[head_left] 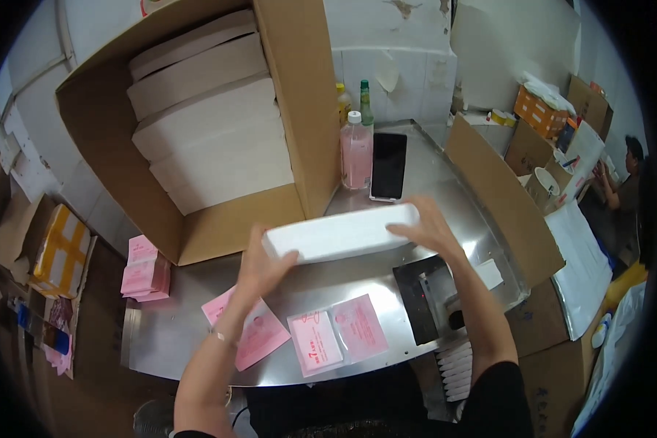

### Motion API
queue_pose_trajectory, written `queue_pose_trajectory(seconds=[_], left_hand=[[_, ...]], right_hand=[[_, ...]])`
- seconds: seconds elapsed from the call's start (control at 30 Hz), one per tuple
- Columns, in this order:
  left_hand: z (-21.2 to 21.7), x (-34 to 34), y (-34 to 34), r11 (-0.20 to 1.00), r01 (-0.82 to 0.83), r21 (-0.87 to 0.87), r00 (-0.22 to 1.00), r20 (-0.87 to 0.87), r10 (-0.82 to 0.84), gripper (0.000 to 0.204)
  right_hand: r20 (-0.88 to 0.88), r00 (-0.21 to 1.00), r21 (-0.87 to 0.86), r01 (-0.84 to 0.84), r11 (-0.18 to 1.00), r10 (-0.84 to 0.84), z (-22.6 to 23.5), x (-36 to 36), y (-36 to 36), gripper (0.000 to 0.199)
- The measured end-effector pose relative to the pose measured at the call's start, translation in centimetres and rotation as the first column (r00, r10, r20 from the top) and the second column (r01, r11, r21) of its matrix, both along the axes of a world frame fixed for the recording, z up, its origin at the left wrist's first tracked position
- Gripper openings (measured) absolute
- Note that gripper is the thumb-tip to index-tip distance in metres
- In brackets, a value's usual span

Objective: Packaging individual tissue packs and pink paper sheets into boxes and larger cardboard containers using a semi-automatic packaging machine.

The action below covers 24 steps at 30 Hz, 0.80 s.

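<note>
White pack (343, 233): above the bench (175, 332), beside the carton's (296, 109) lower right corner, slightly tilted.
Left hand (259, 266): gripping the left end, thumb on the near side; other fingers mostly hidden.
Right hand (427, 223): gripping the right end, thumb toward the middle.
Weight: probably light to moderate; contents hidden.
Stiffness: straight edges suggest it holds its shape, though hard squeezing might dent it.
Surface: looks smooth, perhaps slightly slippery.
Best hold: both short ends, spanning its length.
Pink packet (317, 343): near the bench's front edge.
</note>
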<state>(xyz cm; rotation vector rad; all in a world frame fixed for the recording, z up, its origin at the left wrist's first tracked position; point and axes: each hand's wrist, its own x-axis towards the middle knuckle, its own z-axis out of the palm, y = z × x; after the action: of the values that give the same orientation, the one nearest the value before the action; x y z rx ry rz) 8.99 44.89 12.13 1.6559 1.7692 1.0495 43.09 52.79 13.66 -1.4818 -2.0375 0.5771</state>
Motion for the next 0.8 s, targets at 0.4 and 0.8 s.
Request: queue_pose_trajectory(seconds=[0.4, 0.8], left_hand=[[-4.7, 0.1, -5.2, 0.972, 0.178, 0.156, 0.972, -0.180, -0.149, 0.096], [-2.9, 1.5, -6.5, 0.977, 0.185, 0.103, 0.929, 0.304, -0.208, 0.099]], right_hand=[[-0.060, 0.998, 0.378, 0.030, 0.925, -0.007, -7.5, 2.6, -3.1, 0.056], [0.040, 0.959, 0.744, 0.159, 0.649, -0.281, -6.5, 5.1, -2.3, 0.043]])
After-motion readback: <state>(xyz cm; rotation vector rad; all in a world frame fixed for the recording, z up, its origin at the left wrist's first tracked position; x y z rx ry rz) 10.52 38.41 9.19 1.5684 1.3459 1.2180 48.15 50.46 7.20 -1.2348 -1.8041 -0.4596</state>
